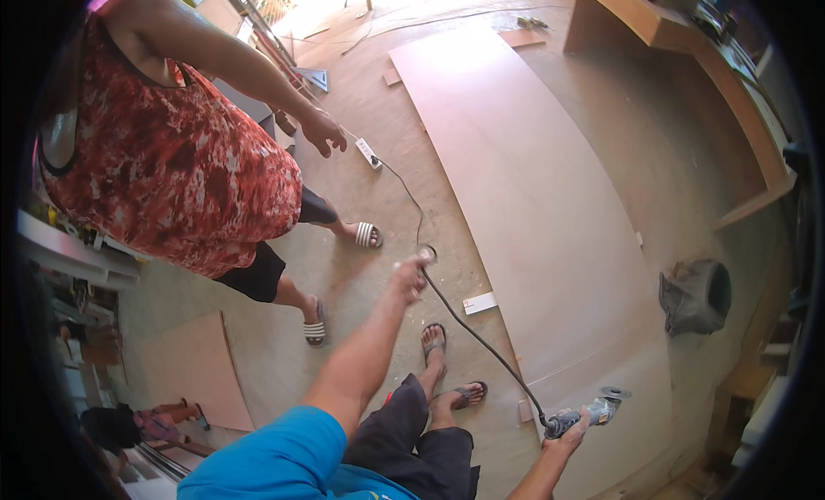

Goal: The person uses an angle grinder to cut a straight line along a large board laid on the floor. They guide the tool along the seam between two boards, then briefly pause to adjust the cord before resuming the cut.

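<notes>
My right hand (567, 440) is wrapped round the body of a grey angle grinder (593, 416), its disc (615, 392) over the near end of a large flat board (524, 199). From the grinder's rear a black power cord (473, 332) runs up to my left hand (411, 276), which is closed on it, slightly blurred, left of the board. Beyond that hand the cord continues over the floor to a white power strip (369, 153). A small white block (479, 303) lies against the board's left edge.
At the left stands a person in a red patterned top (172, 165), one hand (324, 132) hanging near the strip. A dark bucket (696, 295) sits right of the board. Wooden furniture (653, 27) stands at far right. Another board (189, 367) and a second person (142, 427) are lower left.
</notes>
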`<act>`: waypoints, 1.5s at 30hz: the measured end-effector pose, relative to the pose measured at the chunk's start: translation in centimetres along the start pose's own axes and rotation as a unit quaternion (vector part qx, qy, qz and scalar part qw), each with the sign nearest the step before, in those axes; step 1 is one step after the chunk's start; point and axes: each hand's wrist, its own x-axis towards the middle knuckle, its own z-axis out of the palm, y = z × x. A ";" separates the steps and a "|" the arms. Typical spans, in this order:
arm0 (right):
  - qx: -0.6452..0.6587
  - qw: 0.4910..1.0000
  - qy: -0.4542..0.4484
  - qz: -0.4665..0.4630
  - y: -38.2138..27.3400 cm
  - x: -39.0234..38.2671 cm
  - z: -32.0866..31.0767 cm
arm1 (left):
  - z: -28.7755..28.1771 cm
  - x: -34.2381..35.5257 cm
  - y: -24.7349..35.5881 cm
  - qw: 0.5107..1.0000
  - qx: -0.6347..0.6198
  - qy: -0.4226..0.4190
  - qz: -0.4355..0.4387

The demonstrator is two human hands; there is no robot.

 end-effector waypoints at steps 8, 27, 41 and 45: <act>-0.032 0.999 -0.014 0.008 -2.6 1.9 26.3 | 4.6 16.4 30.9 0.981 -0.088 0.096 0.144; -0.076 0.907 -0.364 0.198 3.9 -0.8 88.2 | 8.8 17.3 85.6 0.859 -0.131 0.226 0.441; -0.307 0.756 -0.543 0.200 13.5 -20.2 119.3 | 2.5 17.3 112.3 0.809 0.101 0.202 0.543; -0.375 0.758 -0.519 0.123 16.4 -16.1 122.7 | 6.9 20.2 113.2 0.819 0.038 0.230 0.524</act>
